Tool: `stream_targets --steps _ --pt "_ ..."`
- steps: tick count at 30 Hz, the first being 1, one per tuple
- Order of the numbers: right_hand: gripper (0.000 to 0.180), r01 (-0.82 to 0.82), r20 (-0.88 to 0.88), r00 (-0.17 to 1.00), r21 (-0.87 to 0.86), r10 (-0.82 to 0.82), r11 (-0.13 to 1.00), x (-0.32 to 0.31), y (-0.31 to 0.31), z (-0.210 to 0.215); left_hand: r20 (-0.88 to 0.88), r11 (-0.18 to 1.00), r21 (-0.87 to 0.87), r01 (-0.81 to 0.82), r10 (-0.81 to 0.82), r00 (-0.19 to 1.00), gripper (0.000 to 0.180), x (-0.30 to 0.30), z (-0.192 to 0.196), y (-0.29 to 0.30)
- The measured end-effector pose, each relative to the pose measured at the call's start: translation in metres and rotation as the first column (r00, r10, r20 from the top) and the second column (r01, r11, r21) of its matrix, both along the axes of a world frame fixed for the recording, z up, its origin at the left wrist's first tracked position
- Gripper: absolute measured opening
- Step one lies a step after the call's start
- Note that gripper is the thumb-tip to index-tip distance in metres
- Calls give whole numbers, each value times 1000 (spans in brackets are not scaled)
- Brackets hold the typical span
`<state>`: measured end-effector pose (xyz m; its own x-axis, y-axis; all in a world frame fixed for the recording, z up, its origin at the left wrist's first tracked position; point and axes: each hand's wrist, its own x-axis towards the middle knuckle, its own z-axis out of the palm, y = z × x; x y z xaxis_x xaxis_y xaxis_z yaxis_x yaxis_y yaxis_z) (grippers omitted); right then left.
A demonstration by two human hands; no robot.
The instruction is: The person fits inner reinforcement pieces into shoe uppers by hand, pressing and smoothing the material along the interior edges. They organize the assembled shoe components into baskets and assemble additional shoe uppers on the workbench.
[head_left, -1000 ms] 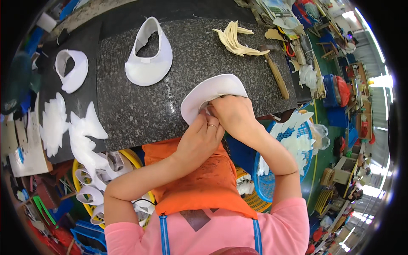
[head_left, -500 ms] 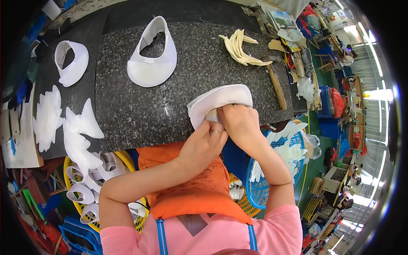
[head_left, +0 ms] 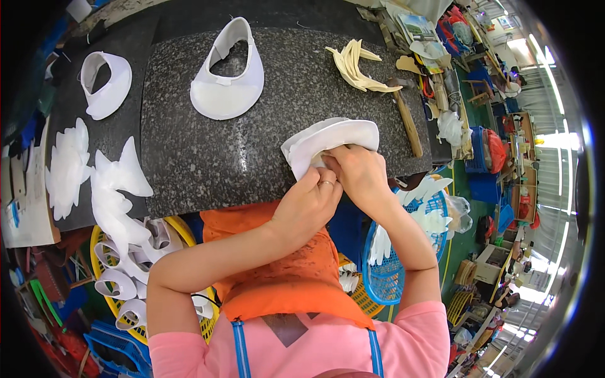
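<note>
A white shoe upper [head_left: 337, 133] is tipped up at the near right of the stone slab, its curved edge facing away from me. My left hand [head_left: 312, 198] pinches its near side with thumb and fingers. Close against it, my right hand [head_left: 360, 173] has its fingers curled into the upper's opening, and their tips are partly hidden. Between the fingertips shows a pale cream patch, perhaps a stiffener piece; I cannot tell. Two more white shoe uppers rest farther off, one upper [head_left: 228, 91] on the slab and a smaller-looking upper [head_left: 107, 85] at the left.
Cream curved strips [head_left: 356, 68] and a wooden-handled hammer [head_left: 408, 123] lie at the slab's right. White cut pieces [head_left: 116, 183] are stacked on the left. Below the edge hang a yellow basket [head_left: 101, 252] of white uppers and a blue basket [head_left: 384, 286] with white pieces.
Both hands and the held upper have shifted slightly right, with the upper tilted a little more. The right fingers have moved closer to the left. My view has shifted slightly.
</note>
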<state>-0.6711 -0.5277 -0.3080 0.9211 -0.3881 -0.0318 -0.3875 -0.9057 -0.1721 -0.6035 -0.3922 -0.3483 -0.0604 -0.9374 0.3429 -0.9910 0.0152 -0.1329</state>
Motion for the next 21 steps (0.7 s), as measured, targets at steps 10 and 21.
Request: stream_targets --steps 10,21 --pt "14 74 -33 997 24 -73 997 4 1 -2 40 1000 22 3 -4 999 27 -2 -2 -1" --pt "17 -18 -193 981 -62 6 998 8 -6 8 39 992 102 -80 76 996 34 -4 8 -5"
